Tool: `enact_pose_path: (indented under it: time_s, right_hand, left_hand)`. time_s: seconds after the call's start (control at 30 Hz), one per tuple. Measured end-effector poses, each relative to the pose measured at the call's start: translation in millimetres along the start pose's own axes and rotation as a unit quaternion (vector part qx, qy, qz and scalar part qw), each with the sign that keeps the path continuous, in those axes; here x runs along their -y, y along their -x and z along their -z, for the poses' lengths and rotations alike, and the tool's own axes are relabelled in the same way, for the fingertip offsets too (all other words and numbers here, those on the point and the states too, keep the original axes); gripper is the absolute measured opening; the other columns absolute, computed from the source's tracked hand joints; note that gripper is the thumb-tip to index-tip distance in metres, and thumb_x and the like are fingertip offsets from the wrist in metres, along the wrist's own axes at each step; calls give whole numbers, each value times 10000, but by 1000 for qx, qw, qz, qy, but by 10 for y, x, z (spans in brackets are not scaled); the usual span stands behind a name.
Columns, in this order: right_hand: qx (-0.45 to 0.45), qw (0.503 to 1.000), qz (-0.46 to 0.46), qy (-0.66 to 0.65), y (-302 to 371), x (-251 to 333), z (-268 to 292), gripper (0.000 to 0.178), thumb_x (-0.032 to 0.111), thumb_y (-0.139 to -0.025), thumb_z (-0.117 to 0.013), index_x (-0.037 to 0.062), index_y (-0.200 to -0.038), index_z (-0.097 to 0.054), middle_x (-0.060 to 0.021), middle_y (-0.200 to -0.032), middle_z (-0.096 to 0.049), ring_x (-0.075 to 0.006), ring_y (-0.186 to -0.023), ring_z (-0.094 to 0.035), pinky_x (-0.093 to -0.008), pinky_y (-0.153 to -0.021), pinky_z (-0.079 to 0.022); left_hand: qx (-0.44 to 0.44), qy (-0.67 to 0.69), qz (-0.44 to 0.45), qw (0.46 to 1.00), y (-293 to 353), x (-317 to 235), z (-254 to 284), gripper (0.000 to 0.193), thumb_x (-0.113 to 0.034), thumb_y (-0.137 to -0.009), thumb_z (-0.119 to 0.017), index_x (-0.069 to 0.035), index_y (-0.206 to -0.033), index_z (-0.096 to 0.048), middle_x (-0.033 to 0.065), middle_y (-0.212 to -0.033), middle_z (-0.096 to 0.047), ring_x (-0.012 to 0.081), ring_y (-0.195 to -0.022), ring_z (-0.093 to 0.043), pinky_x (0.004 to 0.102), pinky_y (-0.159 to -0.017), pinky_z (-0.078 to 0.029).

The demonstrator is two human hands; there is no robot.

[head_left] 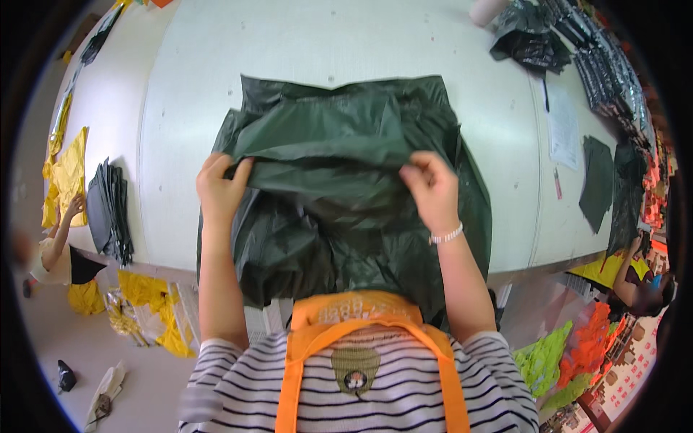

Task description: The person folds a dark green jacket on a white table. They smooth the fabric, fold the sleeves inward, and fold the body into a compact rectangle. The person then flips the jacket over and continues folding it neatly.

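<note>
The left hand (219,186) pinches one end of a fold in the green cloth (328,126); the right hand (434,189) pinches the other. The cloth spreads between and beyond them on the bench (195,50). Leftward lies a dark stack (108,209).

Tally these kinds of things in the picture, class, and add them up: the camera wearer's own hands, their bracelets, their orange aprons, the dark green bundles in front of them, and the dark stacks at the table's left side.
Hands (left hand, right hand): 2
Bracelet: 1
Orange apron: 1
Dark green bundle: 1
Dark stack: 1
Total: 6
</note>
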State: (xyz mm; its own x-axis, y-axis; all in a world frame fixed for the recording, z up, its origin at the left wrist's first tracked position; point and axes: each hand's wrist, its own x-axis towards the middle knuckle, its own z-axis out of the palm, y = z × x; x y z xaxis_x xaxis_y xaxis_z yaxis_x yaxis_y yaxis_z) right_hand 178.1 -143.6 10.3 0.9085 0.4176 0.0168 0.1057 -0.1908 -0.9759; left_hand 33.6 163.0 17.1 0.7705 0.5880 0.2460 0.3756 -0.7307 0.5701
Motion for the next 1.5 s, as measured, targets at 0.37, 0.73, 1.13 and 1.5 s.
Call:
enact_pose_path:
  time_s: [0.37, 0.73, 1.13, 1.5]
  right_hand:
    - [27, 994, -106, 28, 31, 314, -140, 229, 171, -916, -623, -10, -780, -587, -24, -508, -499, -71, -395, -474, -232, -401, -360]
    - [7, 943, 175, 284, -6, 193, -259, 282, 236, -867, -660, 38, -714, -529, -129, -663, -533, -348, -590, -545, -392, -491, -410]
    - [-3, 921, 334, 200, -304, 366, -138, 226, 206, -874, -670, 16, -837, -553, -138, -1060, -563, -279, -858, -581, -307, -712, -486]
    - [54, 995, -53, -67, -259, -306, 57, 514, -3, -923, -473, 71, -1416, -349, -94, -1228, -552, -137, -883, -637, -249, -747, -505]
  left_hand:
    - [109, 187, -269, 938, 1324, -857, -627, 357, -47, -706, -718, -63, -1018, -545, 149, -1056, -529, 317, -940, -513, 406, -804, -422]
    - [152, 54, -75, 984, 1226, -394, -1393, 347, -80, -840, -599, 29, -1161, -527, 184, -1090, -531, 369, -1016, -511, 435, -885, -431]
    - [185, -23, -100, 977, 1306, -440, -1357, 187, -172, -781, -669, -59, -914, -601, 101, -954, -558, 293, -943, -536, 386, -776, -455]
    - [196, 157, -16, 968, 1247, -359, -1247, 221, -73, -801, -596, -12, -1013, -589, 147, -1027, -557, 346, -947, -565, 426, -785, -477]
